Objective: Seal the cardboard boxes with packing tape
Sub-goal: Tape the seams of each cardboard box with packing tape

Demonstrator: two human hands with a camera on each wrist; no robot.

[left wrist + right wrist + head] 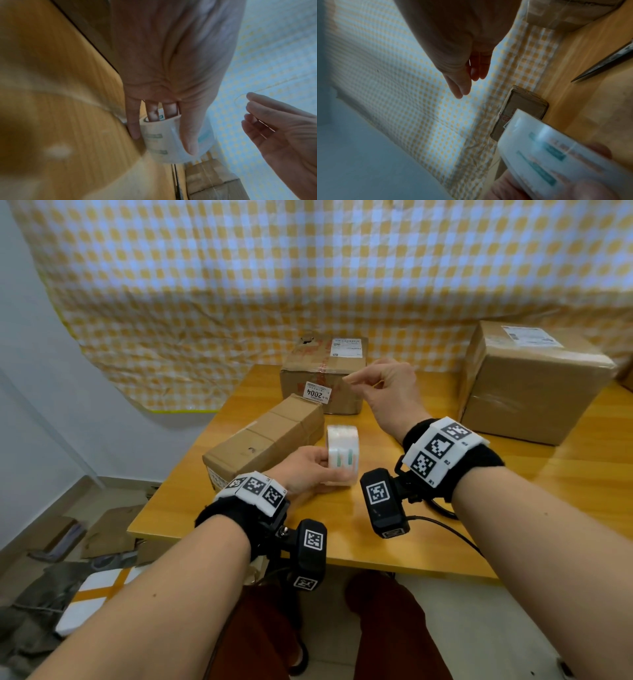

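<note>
We grip the light, stiff roll in our left hand, fingers through its core, above the table's six o'clock edge, while our right hand pinches the limp, clingy tape end at twelve.

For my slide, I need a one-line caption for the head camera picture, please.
Left hand holds a tape roll while right hand pulls its end above three cardboard boxes.
</note>
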